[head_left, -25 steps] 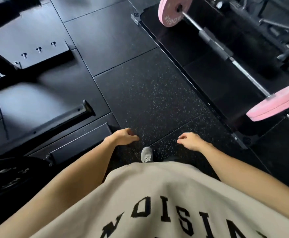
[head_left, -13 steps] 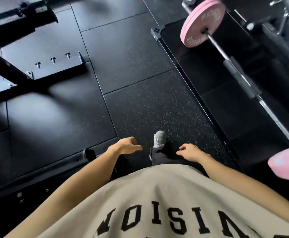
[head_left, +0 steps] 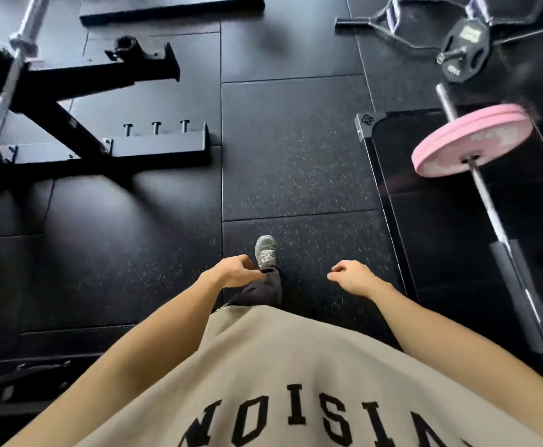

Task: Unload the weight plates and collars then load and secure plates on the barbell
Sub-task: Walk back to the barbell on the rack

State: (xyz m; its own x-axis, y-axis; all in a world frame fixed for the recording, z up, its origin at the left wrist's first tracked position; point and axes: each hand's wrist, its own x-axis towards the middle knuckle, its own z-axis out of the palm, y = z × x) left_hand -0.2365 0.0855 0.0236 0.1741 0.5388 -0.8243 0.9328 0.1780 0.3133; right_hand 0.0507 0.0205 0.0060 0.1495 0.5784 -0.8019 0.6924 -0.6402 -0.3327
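The weight plates (head_left: 471, 141) on the barbell (head_left: 486, 196) are pale pink, with a faint whitish marking too blurred to read. The barbell shaft is bright silver, with a black section lower down. It lies over a glossy black platform (head_left: 441, 253) whose corner bracket (head_left: 365, 124) is grey with a small dark logo. The rubber floor tiles (head_left: 296, 162) are black, speckled with fine pale flecks. A smaller plate (head_left: 465, 50) near the top right corner is black with a pale label. The rack frame (head_left: 80, 124) at the left is matt black, with silver pegs. The person's shirt (head_left: 280, 366) is beige with black block letters, the trouser leg (head_left: 263, 290) dark, the shoe (head_left: 266, 251) grey with pale laces.
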